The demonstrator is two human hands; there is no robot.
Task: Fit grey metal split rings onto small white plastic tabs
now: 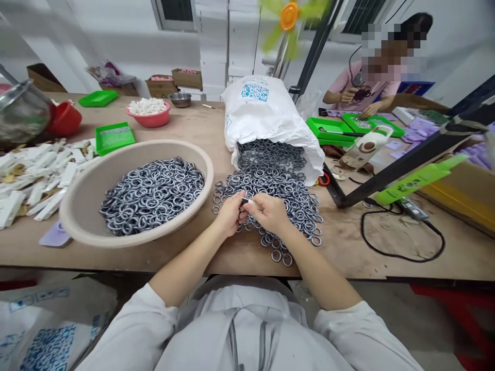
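Note:
My left hand [231,214] and my right hand [268,210] meet in front of me, above a spilled pile of grey metallic-looking rings [266,188]. Both hands are closed, fingertips together. A small dark piece [245,200] with a pale edge shows between them, at the right thumb and fingers; its kind is too small to tell. What the left fingers grip is mostly hidden. The rings spread from the mouth of a white sack [263,116] lying on its side. Left of my hands, a wide beige basin [73,198] holds many similar rings.
White strips [50,178] are heaped at the left, near a green tray [115,138] and a red bowl of white pieces [149,118]. A black metal stand [371,188] and a cable [402,257] are at the right. A co-worker [375,87] sits across the table.

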